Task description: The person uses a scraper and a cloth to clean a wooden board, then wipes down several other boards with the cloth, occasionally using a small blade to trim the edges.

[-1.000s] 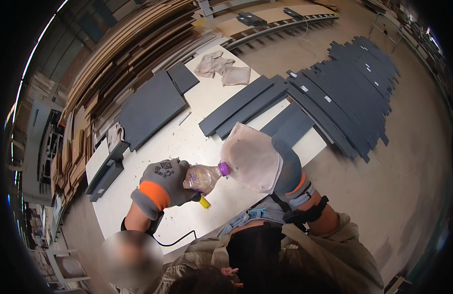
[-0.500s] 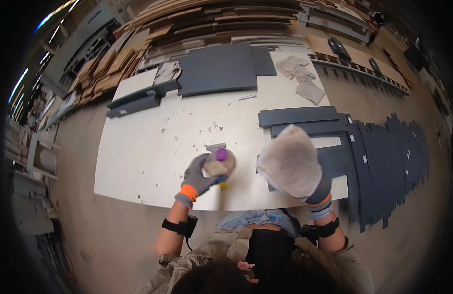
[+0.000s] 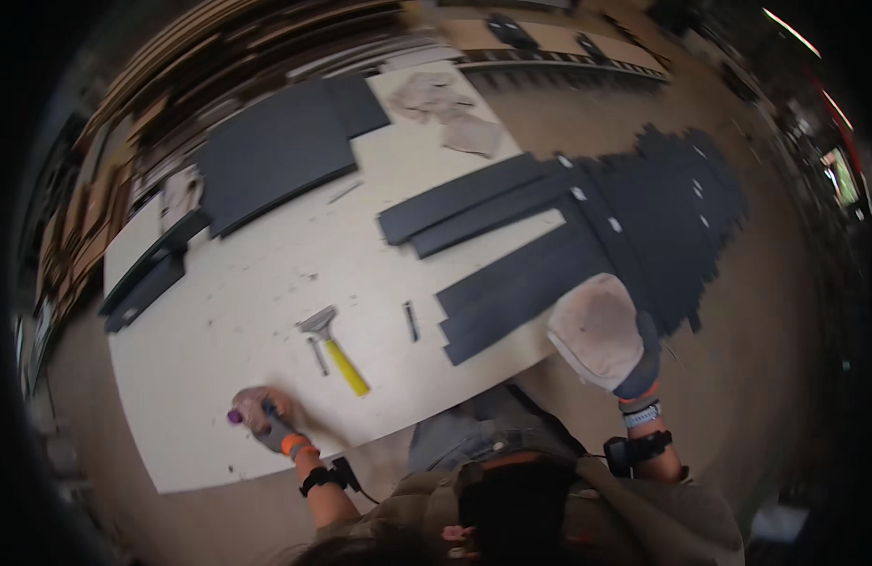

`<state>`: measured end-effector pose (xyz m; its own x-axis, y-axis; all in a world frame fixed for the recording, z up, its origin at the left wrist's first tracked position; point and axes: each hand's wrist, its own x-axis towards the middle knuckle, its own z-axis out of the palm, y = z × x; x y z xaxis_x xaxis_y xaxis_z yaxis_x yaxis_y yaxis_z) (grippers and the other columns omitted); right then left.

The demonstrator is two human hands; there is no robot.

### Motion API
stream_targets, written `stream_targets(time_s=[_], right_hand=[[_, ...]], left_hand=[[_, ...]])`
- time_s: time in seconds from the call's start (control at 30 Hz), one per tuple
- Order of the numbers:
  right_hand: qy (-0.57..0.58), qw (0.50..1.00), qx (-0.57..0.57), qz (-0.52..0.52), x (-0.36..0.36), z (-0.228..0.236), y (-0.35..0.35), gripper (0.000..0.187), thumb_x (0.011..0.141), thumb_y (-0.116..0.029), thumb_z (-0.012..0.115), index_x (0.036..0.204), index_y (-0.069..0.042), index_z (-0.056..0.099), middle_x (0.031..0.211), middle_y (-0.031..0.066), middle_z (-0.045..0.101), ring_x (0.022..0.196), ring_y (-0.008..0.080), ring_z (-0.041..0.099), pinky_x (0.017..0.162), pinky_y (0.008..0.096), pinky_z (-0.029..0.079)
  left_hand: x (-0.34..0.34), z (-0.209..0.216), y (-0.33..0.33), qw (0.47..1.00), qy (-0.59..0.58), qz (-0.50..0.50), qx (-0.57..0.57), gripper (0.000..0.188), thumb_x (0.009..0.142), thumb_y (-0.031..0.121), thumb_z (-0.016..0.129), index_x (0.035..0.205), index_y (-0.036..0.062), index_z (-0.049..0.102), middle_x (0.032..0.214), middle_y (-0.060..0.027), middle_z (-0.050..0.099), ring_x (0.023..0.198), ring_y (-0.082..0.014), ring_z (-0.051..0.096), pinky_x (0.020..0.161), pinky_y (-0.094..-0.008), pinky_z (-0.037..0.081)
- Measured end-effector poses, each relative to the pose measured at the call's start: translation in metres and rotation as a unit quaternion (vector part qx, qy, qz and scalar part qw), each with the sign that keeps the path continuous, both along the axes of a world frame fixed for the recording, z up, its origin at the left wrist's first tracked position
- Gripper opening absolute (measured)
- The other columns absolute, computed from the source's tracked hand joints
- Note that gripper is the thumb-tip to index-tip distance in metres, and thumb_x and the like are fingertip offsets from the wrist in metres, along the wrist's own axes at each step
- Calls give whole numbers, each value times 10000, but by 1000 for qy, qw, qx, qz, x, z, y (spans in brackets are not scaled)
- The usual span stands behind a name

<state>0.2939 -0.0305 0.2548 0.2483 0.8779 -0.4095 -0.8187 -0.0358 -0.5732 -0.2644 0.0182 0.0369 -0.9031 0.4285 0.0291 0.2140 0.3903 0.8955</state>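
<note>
In my gloved left hand [image 3: 274, 430] is a squat, pinkish see-through bottle [image 3: 255, 400] with a purple cap, by the table's near left corner. Whether the bottle rests on the white tabletop [image 3: 238, 321] or is held just above it, I cannot tell. My gloved right hand [image 3: 642, 363] grips a pale, stained cloth [image 3: 596, 330], out beyond the near right side of the table. A scraper [image 3: 341, 354] with a yellow handle and wide metal head lies between my hands. Beside it are a thin dark strip [image 3: 318, 357] and another narrow dark piece [image 3: 411, 321].
Long dark grey panels [image 3: 516, 274] overlap the table's right side, joining a big row of similar panels [image 3: 657, 212]. Larger dark boards [image 3: 275, 151] lie at the back, near crumpled rags [image 3: 445, 108]. Narrow dark pieces [image 3: 153, 274] sit on the left edge. Stacked boards [image 3: 200, 66] rise behind.
My view has turned to the right. The bottle has gone to the table's near left corner in my left hand, uncovering the scraper. The cloth has swung off the table in my right hand.
</note>
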Motion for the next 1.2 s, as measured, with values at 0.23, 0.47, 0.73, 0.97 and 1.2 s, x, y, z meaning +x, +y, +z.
stream_targets(time_s=[0.23, 0.47, 0.73, 0.97, 1.2], right_hand=[[48, 998, 5, -35, 47, -26, -5, 583, 928, -436, 431, 1372, -59, 418, 1382, 136, 454, 1267, 319, 430, 1060, 461, 353], [16, 988, 20, -152, 103, -92, 2, 568, 928, -429, 422, 1361, -61, 433, 1350, 127, 482, 1233, 301, 464, 1038, 440, 379], [-56, 979, -49, -189, 132, -122, 17, 601, 934, -410, 406, 1375, -2, 388, 1358, 157, 471, 1222, 306, 483, 1040, 419, 393], [-711, 701, 18, -61, 67, -170, 88, 528, 947, -378, 451, 1323, -7, 461, 1361, 167, 464, 1275, 310, 430, 1120, 417, 250], [-821, 358, -99, 434, 42, -213, 142, 682, 767, -407, 537, 1364, -95, 425, 1418, 191, 383, 1366, 358, 283, 1136, 531, 138]], left_hand=[[25, 10, -27, 941, 34, 51, -332, 657, 799, 348, 721, 1238, -83, 491, 1212, -244, 563, 1044, -311, 585, 905, -355, 471], [236, 80, 19, 716, 301, -610, -158, 856, 716, 459, 730, 1335, -35, 404, 1380, -270, 380, 1289, -428, 342, 1072, -514, 255], [393, 22, 91, 541, 381, -712, -236, 1220, 609, 717, 644, 1430, -66, 194, 1475, -235, 246, 1414, -370, 126, 1138, -527, 77], [375, 14, 75, 549, 396, -705, -214, 1198, 623, 716, 627, 1401, -96, 211, 1425, -276, 283, 1368, -419, 213, 1116, -582, 85], [372, 4, 71, 546, 412, -698, -212, 1208, 602, 675, 652, 1416, -90, 192, 1461, -280, 235, 1380, -421, 202, 1117, -588, 93]])
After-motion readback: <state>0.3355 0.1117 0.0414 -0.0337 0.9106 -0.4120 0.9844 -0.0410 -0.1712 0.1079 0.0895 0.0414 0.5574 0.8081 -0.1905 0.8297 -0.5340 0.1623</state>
